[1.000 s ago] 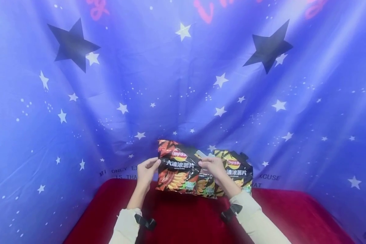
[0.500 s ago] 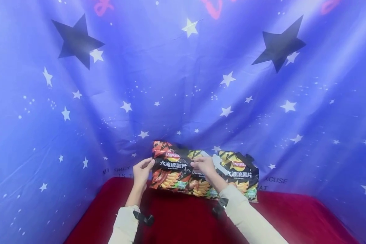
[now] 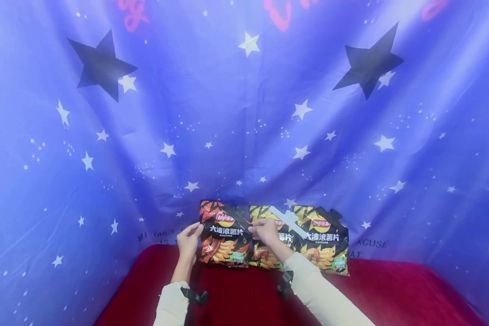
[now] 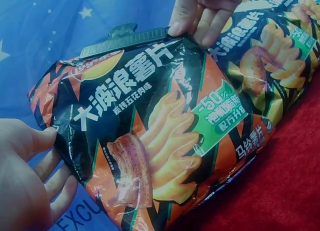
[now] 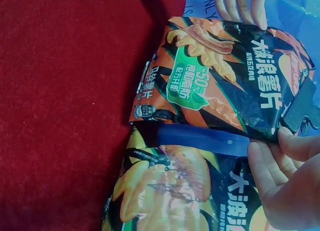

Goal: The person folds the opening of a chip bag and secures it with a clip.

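A red-and-black bag of potato chips (image 3: 220, 246) stands upright between my hands, close against the starry cloth. My left hand (image 3: 189, 242) pinches its left edge, thumb in front and fingers behind, as the left wrist view shows. At its right upper edge my right hand (image 3: 267, 232) pinches the bag, right beside a black bag clip (image 4: 125, 41) that spans the slanted top. Immediately right stands a yellow-and-black chip bag (image 3: 265, 258) with a white clip (image 3: 291, 221), partly covered by my right hand and forearm. In the right wrist view, a narrow blue gap (image 5: 200, 138) separates the two.
Another yellow-and-black chip bag (image 3: 323, 256) with a black clip (image 3: 330, 215) stands at the right end of the row. Red velvety cloth (image 3: 236, 299) covers the table. Behind it hangs a blue cloth (image 3: 228, 113) printed with stars.
Both hands have moved the red chip bag left and down. Earlier it overlapped the middle yellow bag; now it stands at that bag's left side, both hands still gripping its edges.
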Available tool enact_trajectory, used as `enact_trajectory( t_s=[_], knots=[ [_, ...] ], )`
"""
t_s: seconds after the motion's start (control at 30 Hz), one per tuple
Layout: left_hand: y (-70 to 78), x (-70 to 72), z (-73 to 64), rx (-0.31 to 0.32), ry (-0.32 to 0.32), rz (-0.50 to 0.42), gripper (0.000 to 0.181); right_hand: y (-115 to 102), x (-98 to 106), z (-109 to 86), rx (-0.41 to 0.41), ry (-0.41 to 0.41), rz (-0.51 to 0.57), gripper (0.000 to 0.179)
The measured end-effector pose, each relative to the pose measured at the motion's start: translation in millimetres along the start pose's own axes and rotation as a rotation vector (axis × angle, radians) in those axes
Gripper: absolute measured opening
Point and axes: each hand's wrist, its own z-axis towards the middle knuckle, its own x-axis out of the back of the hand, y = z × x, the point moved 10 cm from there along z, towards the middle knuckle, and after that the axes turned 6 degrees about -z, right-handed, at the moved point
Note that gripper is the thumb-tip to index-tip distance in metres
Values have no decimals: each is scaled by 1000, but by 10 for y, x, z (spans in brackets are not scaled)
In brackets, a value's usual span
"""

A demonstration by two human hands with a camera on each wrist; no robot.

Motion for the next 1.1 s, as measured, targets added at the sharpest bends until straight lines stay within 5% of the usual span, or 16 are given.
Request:
enact_trajectory(
  t_s=[1.1],
  knots=[
    [-166,-163,-34,-22,-54,97,38,6,69,15,114,136,-219,15]
  ],
)
